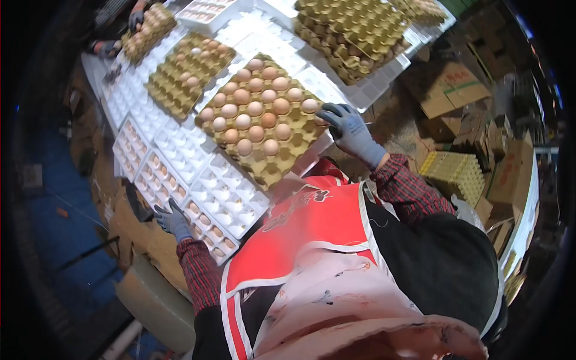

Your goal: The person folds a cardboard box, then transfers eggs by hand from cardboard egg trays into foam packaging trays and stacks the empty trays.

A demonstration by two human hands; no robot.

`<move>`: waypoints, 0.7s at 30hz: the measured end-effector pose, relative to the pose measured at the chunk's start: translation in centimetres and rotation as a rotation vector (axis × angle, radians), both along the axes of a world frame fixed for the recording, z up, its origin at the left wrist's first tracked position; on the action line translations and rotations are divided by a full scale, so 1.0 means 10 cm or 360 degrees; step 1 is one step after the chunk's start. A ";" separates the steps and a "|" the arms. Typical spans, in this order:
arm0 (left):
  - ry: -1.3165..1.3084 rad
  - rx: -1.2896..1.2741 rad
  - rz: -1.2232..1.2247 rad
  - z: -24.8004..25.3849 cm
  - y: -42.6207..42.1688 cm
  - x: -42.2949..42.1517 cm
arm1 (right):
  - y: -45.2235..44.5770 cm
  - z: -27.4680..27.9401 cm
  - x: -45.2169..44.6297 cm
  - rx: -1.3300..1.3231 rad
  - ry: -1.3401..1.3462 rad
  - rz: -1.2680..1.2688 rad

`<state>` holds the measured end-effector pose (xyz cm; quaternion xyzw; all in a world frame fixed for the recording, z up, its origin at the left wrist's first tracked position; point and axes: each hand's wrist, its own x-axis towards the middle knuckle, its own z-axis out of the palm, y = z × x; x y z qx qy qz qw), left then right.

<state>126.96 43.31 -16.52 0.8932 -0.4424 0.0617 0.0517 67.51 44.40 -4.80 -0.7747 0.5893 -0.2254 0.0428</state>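
An open brown cardboard box with red and green printing (pixel 453 84) lies tilted at the upper right, with flattened brown cardboard pieces (pixel 474 129) below it. Near them stands a stack of yellow moulded trays (pixel 453 173), close to a tall brown carton with red marks (pixel 510 174). On the left, a small orange-brown scrap (pixel 62 212) lies on a bright blue surface (pixel 72 234). A rounded grey-green object (pixel 157 303), too unclear to identify, sits at the lower left, near a pale tube-like piece (pixel 123 339).

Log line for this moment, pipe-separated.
left hand: open, at white tray edge | right hand: at cardboard tray edge | cardboard tray: partly filled with eggs
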 end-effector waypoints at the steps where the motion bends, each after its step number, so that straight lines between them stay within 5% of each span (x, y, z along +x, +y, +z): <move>1: 0.0115 -0.0314 -0.0311 0.17 -0.05 -0.30 | 0.00 -0.06 -0.10 0.0050 -0.0004 0.0060; 3: 0.0970 -0.0579 -0.0936 0.51 -0.24 -1.11 | -0.08 -0.16 -0.22 0.0091 0.0039 0.0217; 5: 0.1355 -0.0205 -0.1337 1.08 -0.17 -2.24 | -0.19 -0.27 -0.28 -0.0065 0.0034 0.0318; 7: 0.0624 -0.0268 -0.1941 1.27 -0.07 -3.14 | -0.29 -0.28 -0.35 -0.0074 -0.0122 0.0414; 9: 0.0057 -0.0096 -0.2038 1.16 -0.11 -3.60 | -0.32 0.01 -0.50 0.0525 -0.0525 0.0476; 10: -0.0213 -0.0140 -0.2020 1.06 -0.14 -3.70 | -0.42 -0.11 -0.53 0.0414 -0.0498 0.0516; 11: -0.0203 -0.0044 -0.1962 1.06 -0.17 -3.79 | -0.53 -0.28 -0.56 0.0307 -0.0464 0.0545; 13: -0.0178 0.0134 -0.1812 1.06 -0.25 -3.87 | -0.57 -0.41 -0.56 0.0563 -0.1610 0.0433; 15: -0.0059 0.0154 -0.1736 0.90 -0.41 -3.71 | -0.54 -0.20 -0.65 0.0655 -0.2108 0.0497; 18: 0.0163 0.0268 -0.1688 1.17 -0.40 -3.85 | -0.99 -0.30 -0.39 0.0274 -0.0945 0.0690; 19: 0.0450 0.0165 -0.1717 1.08 -0.51 -3.69 | -1.05 -0.17 -0.35 0.0223 -0.0418 0.0757; 21: 0.1119 -0.0176 -0.1508 1.09 -0.57 -3.47 | -1.21 -0.11 -0.17 0.0113 -0.0071 0.0872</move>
